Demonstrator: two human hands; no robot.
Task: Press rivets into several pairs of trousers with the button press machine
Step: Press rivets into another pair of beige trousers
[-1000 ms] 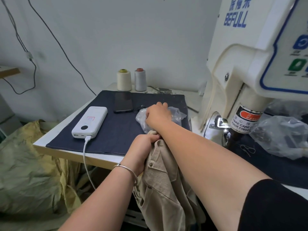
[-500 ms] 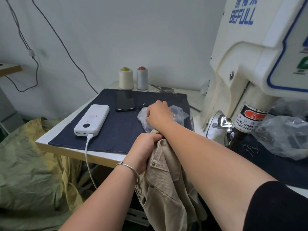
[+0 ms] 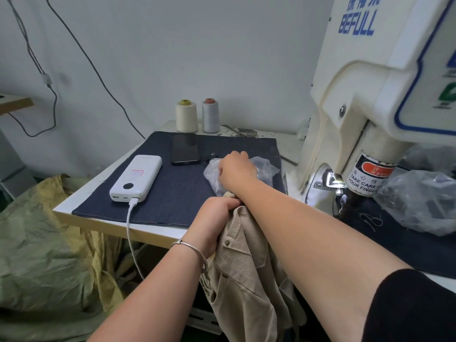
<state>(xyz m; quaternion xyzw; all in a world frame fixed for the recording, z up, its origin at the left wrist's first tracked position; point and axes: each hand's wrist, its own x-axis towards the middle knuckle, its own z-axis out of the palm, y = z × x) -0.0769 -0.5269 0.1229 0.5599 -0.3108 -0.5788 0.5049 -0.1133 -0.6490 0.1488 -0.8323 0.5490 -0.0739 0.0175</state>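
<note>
Nothing has moved: left hand point(image 3: 214, 218) grips hanging trousers point(image 3: 246, 280), right hand point(image 3: 235, 170) fingering bag point(image 3: 261, 166).

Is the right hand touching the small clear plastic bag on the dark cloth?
Touching. The head view shows the right hand resting on the small clear plastic bag, fingers curled into the crumpled film, with no gap visible.

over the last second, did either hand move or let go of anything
Nothing visibly changed. The right hand stays in the clear plastic bag on the dark cloth, and the left hand keeps gripping the beige trousers at the table edge. Only the camera shifted slightly.
</note>
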